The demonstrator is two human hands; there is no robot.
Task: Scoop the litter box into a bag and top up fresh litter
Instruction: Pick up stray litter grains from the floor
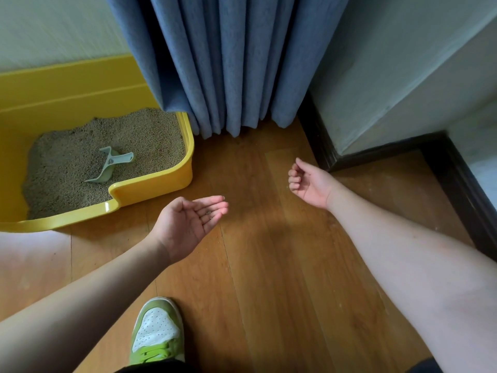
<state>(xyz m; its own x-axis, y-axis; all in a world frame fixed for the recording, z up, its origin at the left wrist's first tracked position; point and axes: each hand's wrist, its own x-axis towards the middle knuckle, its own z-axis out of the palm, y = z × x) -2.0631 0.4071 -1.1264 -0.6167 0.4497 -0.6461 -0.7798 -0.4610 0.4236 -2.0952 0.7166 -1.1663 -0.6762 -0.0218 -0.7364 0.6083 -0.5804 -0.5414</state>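
A yellow litter box (153, 187) sits on the wooden floor at the left, filled with tan litter (67, 162). A pale green scoop (109, 165) lies on the litter, half sunk in. My left hand (188, 224) hovers palm up just right of the box's front corner, fingers apart, with a few litter grains resting on the fingers. My right hand (309, 184) is further right over the floor, palm up, fingers curled in; nothing shows in it. No bag is in view.
A blue curtain (228, 63) hangs to the floor behind the box's right end. A dark baseboard (376, 154) and white wall step out at the right. My green and white shoe (157, 332) stands on the floor (269, 265) at the bottom.
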